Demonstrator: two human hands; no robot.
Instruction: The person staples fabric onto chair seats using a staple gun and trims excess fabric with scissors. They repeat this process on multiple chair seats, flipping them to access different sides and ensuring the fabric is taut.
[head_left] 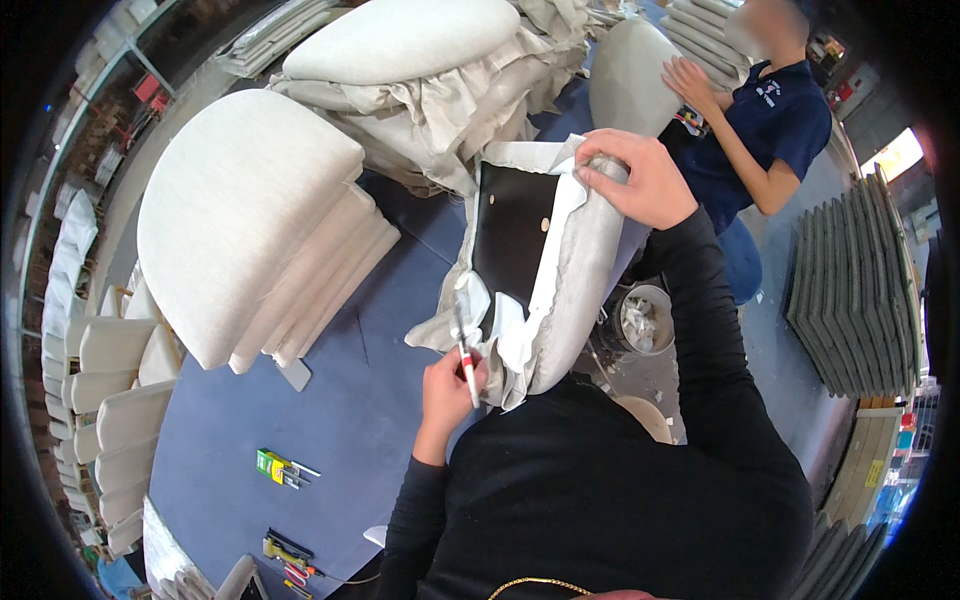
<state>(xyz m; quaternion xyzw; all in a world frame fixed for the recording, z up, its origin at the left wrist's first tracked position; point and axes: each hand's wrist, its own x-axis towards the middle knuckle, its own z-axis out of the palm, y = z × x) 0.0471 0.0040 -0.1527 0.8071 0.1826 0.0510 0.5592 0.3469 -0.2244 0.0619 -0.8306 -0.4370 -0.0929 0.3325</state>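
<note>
A beige upholstered seat pad [585, 285] stands on edge against me at the table, its black backing board [515, 230] facing left. Loose fabric and a white strip [547, 262] run along the board's edges. My right hand [645, 180] is closed over the pad's far end, with the thumb on the fabric edge. Beside the near end, my left hand [447, 392] grips a slim white and red pen-like tool [467, 365], whose thin end points away from me at the folded fabric. The tool's exact kind is unclear.
Beige pads are stacked on the blue table [340, 430] at left [250, 220], with fabric-draped pads [400, 45] behind. A small green and yellow pack [285, 468] and a staple gun [287, 548] lie near left. A co-worker [765, 130] handles another pad [632, 80]. A bucket [645, 320] stands below.
</note>
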